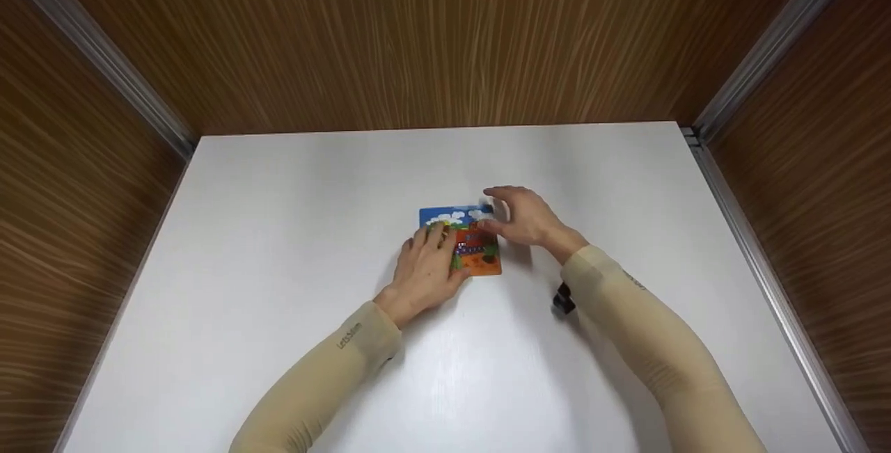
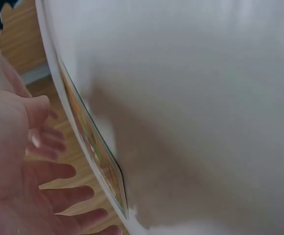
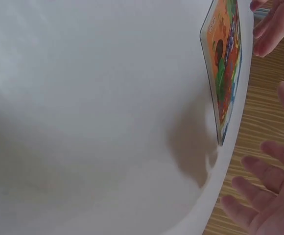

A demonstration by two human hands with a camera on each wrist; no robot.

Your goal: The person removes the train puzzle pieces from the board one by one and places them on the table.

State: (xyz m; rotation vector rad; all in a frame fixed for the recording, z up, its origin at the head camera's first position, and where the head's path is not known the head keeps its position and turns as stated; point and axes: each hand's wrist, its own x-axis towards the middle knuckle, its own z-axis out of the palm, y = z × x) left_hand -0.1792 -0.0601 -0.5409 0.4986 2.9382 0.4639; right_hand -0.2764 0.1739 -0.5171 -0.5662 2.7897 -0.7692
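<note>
A thin picture board [image 1: 480,265] with rounded corners lies flat near the middle of the table. Blue sky, white clouds and an orange and red lower part are printed on it. Over its left part is my left hand [image 1: 424,268], fingers spread and hiding some of the picture. In the left wrist view that hand [image 2: 19,166] shows straight, separated fingers and no object in them. My right hand [image 1: 525,216] hovers at the board's upper right corner, thumb and fingers apart. The right wrist view shows the same hand [image 3: 274,191] with loosely extended fingers above the board's edge [image 3: 218,98].
The white table [image 1: 278,230] is enclosed by wood-grain panels [image 1: 445,42] at the back and both sides, with metal strips [image 1: 759,251] along the corners. A small black device [image 1: 564,298] shows beside my right sleeve [image 1: 647,328].
</note>
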